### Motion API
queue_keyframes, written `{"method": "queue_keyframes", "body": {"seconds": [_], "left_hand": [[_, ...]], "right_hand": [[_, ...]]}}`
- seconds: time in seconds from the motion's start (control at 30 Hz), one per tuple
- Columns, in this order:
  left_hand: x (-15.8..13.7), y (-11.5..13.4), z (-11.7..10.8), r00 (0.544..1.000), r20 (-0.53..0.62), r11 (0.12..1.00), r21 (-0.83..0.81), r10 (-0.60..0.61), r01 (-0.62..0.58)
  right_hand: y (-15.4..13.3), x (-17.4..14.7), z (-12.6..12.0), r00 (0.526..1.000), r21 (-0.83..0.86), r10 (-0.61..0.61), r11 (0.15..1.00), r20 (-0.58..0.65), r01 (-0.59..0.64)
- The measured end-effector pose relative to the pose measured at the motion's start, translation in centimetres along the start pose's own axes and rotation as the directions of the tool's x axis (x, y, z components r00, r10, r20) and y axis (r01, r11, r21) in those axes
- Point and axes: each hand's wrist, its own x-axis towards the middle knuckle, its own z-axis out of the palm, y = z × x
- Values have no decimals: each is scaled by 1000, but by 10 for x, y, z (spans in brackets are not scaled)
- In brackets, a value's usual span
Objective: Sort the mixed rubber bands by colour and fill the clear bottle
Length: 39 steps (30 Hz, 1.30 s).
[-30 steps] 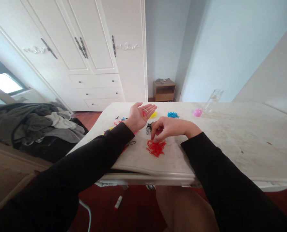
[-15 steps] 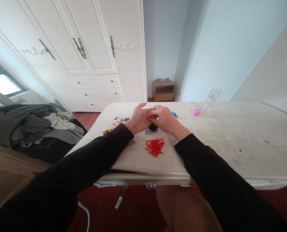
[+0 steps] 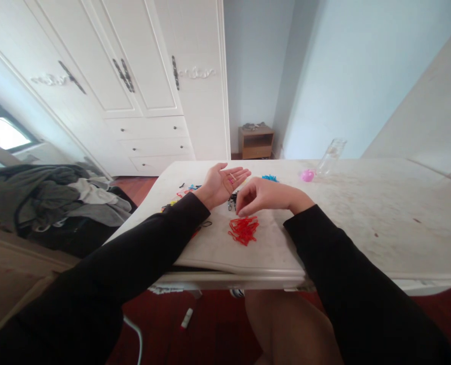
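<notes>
I had the right hand, grip unclear, just beyond the red elastic bands. The left hand, farther, lay spread.

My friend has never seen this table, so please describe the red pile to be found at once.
On the white table, find the right hand. Nearer the camera lies a loose red pile of small bands. Bright red sets it apart from the black pile and blue pile farther back.

Left palm upturned, right fingers perhaps pinched
</notes>
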Motion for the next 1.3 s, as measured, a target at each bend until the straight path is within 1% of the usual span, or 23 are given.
{"method": "queue_keyframes", "body": {"seconds": [0.03, 0.07, 0.1, 0.13, 0.17, 0.2, 0.23, 0.27, 0.3, 0.33, 0.37, 0.4, 0.47, 0.57, 0.7, 0.8, 0.87, 0.93, 1.03, 1.07, 1.1, 1.17, 1.3], "left_hand": [[-1, 1, 1, 1000, -1, 1000, -13, 4, -4], [-2, 1, 2, 1000, 0, 1000, -23, 8, -8], [-3, 1, 2, 1000, -1, 1000, -27, 10, -10], [-3, 1, 2, 1000, -2, 1000, -23, 8, -8], [-3, 1, 1, 1000, 3, 1000, -11, 6, -6], [-3, 1, 0, 1000, 16, 1000, 7, 4, -4], [-3, 1, -1, 999, 36, 1000, 24, 4, -5], [-3, 1, -1, 998, 63, 999, 37, 5, -7], [-3, 0, -2, 996, 91, 999, 46, 4, -8], [-3, 0, -3, 993, 115, 999, 51, -1, -5], [-3, 0, -3, 991, 137, 999, 55, -10, 3], [-4, -1, -3, 988, 155, 998, 60, -24, 15], [-4, -1, -3, 981, 188, 997, 71, -48, 35], [-4, -1, -3, 972, 224, 996, 78, -70, 53], [-5, -3, -2, 969, 222, 989, 126, -104, 78], [-6, -4, 0, 965, 236, 985, 153, -115, 80], [-7, -4, 0, 961, 250, 984, 157, -117, 79], [-7, -3, 0, 963, 244, 985, 152, -115, 79], [-6, 0, 0, 983, 170, 991, 124, -73, 52], [-6, 1, 0, 989, 141, 993, 113, -51, 35], [-5, 1, 1, 993, 117, 994, 106, -30, 18], [-5, 2, 1, 996, 91, 994, 107, 8, -18], [-5, 3, 1, 991, 109, 981, 166, 79, -97]], "right_hand": [[0, 0, 1, 997, -18, 25, 1000, 67, -24], [1, 1, 2, 995, -27, 38, 999, 92, -36], [2, 2, 2, 997, -31, 34, 999, 73, -32], [4, 4, 2, 1000, -41, 16, 999, 9, -16], [6, 6, 3, 995, -62, -10, 998, -98, 4], [8, 9, 3, 971, -96, -41, 995, -235, 19], [11, 11, 3, 924, -143, -73, 989, -376, 20], [13, 14, 3, 863, -200, -106, 980, -495, 6], [16, 16, 3, 805, -261, -141, 965, -577, -17], [18, 18, 4, 766, -322, -177, 946, -618, -42], [20, 20, 4, 751, -383, -213, 922, -625, -58], [22, 22, 5, 752, -438, -245, 897, -612, -63], [26, 24, 6, 769, -509, -283, 858, -574, -64], [30, 25, 6, 784, -523, -269, 849, -559, -81], [30, 23, 7, 794, -498, -215, 858, -569, -124], [26, 23, 9, 773, -489, -207, 859, -599, -150], [23, 22, 9, 747, -478, -223, 867, -627, -143], [23, 17, 5, 712, -439, -237, 892, -661, -111], [27, 0, -10, 659, -370, -242, 927, -712, -60], [30, -9, -16, 656, -358, -232, 932, -718, -62], [34, -18, -22, 658, -343, -213, 937, -723, -74], [43, -37, -32, 679, -306, -158, 946, -717, -103], [58, -65, -38, 715, -275, -104, 953, -691, -127]]}}
